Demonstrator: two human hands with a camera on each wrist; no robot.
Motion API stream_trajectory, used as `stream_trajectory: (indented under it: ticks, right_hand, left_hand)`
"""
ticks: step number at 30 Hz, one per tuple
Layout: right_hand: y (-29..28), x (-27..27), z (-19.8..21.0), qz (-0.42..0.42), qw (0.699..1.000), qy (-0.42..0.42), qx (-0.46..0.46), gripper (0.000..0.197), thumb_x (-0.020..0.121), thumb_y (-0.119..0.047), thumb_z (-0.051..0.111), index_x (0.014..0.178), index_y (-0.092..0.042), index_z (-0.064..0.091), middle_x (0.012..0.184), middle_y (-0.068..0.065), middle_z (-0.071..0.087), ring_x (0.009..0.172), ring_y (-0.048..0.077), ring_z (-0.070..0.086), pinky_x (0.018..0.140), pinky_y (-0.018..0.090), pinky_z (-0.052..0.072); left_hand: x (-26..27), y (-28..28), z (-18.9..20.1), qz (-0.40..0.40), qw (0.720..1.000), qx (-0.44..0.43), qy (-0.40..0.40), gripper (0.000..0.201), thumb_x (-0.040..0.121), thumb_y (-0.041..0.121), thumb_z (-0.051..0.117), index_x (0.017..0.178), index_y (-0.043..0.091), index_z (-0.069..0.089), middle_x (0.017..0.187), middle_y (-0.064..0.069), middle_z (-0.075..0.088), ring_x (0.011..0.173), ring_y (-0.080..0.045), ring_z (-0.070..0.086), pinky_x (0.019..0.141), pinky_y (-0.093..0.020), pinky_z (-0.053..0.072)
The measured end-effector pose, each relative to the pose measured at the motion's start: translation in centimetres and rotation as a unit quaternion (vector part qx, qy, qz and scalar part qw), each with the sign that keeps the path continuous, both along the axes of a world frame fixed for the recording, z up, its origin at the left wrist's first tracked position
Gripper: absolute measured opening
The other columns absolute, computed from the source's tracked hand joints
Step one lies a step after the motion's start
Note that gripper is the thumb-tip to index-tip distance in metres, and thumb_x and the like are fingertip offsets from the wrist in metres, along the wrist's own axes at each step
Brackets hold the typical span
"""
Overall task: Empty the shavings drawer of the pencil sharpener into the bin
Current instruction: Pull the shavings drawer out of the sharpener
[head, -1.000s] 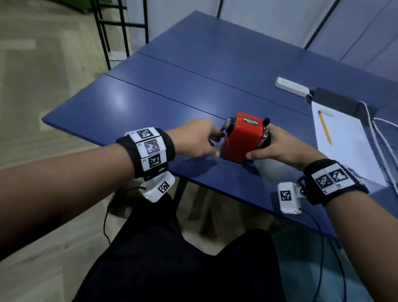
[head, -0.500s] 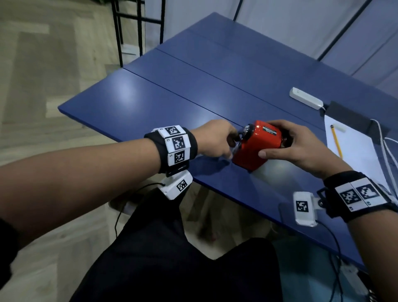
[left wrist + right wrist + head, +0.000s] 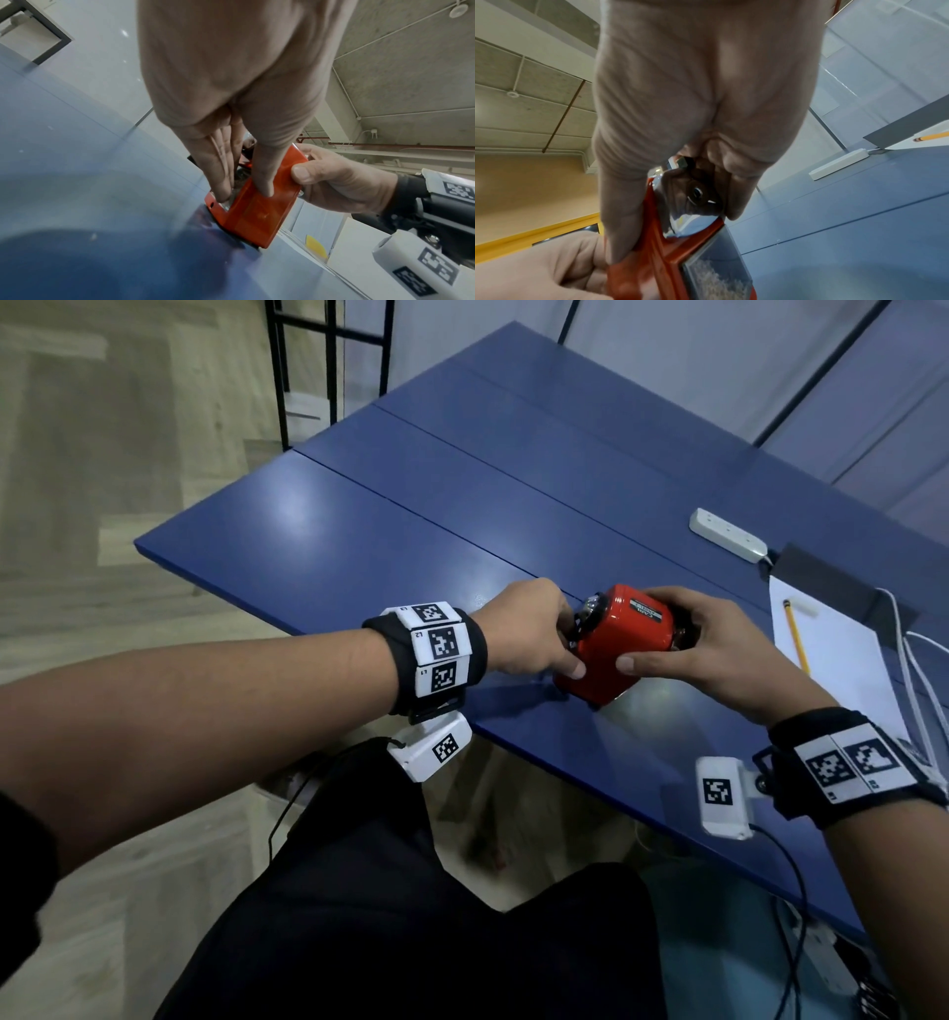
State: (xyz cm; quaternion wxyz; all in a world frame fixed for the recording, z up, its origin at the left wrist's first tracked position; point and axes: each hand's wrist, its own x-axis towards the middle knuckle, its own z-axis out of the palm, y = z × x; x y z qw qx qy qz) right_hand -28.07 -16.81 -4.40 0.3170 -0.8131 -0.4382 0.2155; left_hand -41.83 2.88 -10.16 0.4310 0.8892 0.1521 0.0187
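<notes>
Right hand [image 3: 719, 654] clamps the red pencil sharpener [image 3: 616, 644] tilted on the blue table [image 3: 359, 531] near its front edge, bracing it so left hand [image 3: 524, 629] fingers, pinched at its front end, can likely free the shavings drawer [image 3: 713, 272].

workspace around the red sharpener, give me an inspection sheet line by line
Surface: blue table, made of joined panels, seams showing.
Job's things: red pencil sharpener tipped on the table; its clear drawer with pale shavings in it; no bin seen.
Clutter: yellow pencil on a white paper sheet; white power strip.
Grippers: left hand grips the sharpener's near end; right hand grips the far end.
Cables: white cords at the right edge; black lead from the wrist camera.
Surroundings: wood-look floor; black metal frame.
</notes>
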Motion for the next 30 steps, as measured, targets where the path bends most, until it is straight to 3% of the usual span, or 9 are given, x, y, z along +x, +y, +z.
stream_trajectory:
  ticks: [10, 16, 18, 20, 23, 27, 30]
  right_hand:
    - [-0.1, 0.2, -0.2, -0.007, 1.0, -0.006, 0.001, 0.082, 0.059, -0.053, 0.099, 0.133, -0.033, 0.069, 0.117, -0.001, 0.079, 0.106, 0.024, 0.078, 0.101, 0.057, 0.06]
    - [-0.1, 0.0, -0.2, -0.013, 1.0, -0.017, -0.008, 0.082, 0.061, -0.049, 0.102, 0.134, -0.034, 0.067, 0.117, -0.006, 0.079, 0.107, 0.015, 0.077, 0.103, 0.051, 0.06]
    - [-0.1, -0.1, -0.1, -0.016, 0.999, -0.028, -0.017, 0.082, 0.063, -0.048, 0.1, 0.136, -0.035, 0.065, 0.119, -0.009, 0.077, 0.108, 0.012, 0.075, 0.104, 0.047, 0.06]
    - [-0.2, -0.2, -0.2, -0.021, 0.998, -0.045, -0.028, 0.087, 0.064, -0.054, 0.099, 0.14, -0.035, 0.061, 0.122, -0.011, 0.074, 0.11, 0.01, 0.073, 0.104, 0.044, 0.059]
    - [-0.4, -0.7, -0.6, -0.039, 0.997, -0.056, -0.027, 0.096, 0.064, -0.059, 0.096, 0.146, -0.03, 0.056, 0.128, -0.011, 0.071, 0.114, 0.009, 0.071, 0.105, 0.04, 0.058]
    - [-0.2, -1.6, -0.5, -0.076, 0.993, -0.081, -0.026, 0.088, 0.066, -0.058, 0.096, 0.139, -0.024, 0.061, 0.12, -0.008, 0.073, 0.107, 0.011, 0.071, 0.093, 0.025, 0.057]
    - [0.4, -2.8, -0.7, -0.111, 0.988, -0.108, -0.021, 0.072, 0.069, -0.052, 0.096, 0.129, -0.026, 0.065, 0.11, -0.009, 0.072, 0.097, 0.01, 0.067, 0.072, 0.007, 0.043]
  left_hand:
    - [-0.1, -0.6, 0.3, 0.011, 1.0, -0.014, 0.0, 0.026, 0.071, 0.029, 0.091, 0.084, 0.011, 0.078, 0.074, -0.002, 0.079, 0.072, -0.016, 0.078, 0.065, -0.024, 0.058]
    - [-0.8, 0.0, 0.9, -0.035, 0.997, -0.065, 0.028, 0.028, 0.075, 0.02, 0.089, 0.1, 0.011, 0.08, 0.088, 0.001, 0.082, 0.088, -0.018, 0.079, 0.089, -0.037, 0.062]
    - [-1.0, 0.3, 2.3, -0.053, 0.997, -0.01, 0.057, 0.029, 0.075, 0.029, 0.09, 0.097, 0.013, 0.081, 0.085, 0.0, 0.081, 0.083, -0.017, 0.079, 0.086, -0.037, 0.063]
    - [-1.1, 0.3, 4.2, -0.04, 0.989, 0.127, 0.059, 0.04, 0.07, 0.047, 0.089, 0.092, 0.017, 0.076, 0.082, 0.003, 0.078, 0.079, -0.017, 0.075, 0.078, -0.037, 0.062]
    - [-0.5, 0.1, 6.6, -0.03, 0.971, 0.236, -0.01, 0.073, 0.058, 0.063, 0.088, 0.108, 0.022, 0.056, 0.097, 0.005, 0.067, 0.087, -0.019, 0.065, 0.075, -0.04, 0.057]
    - [1.8, -0.9, 8.0, -0.174, 0.937, 0.303, -0.003, 0.109, 0.058, 0.058, 0.089, 0.148, 0.021, 0.039, 0.138, -0.001, 0.056, 0.121, -0.022, 0.058, 0.099, -0.043, 0.052]
    - [3.2, -1.6, 8.5, -0.225, 0.911, 0.343, 0.047, 0.106, 0.056, 0.047, 0.093, 0.146, 0.022, 0.043, 0.133, 0.0, 0.059, 0.118, -0.023, 0.06, 0.099, -0.044, 0.051]
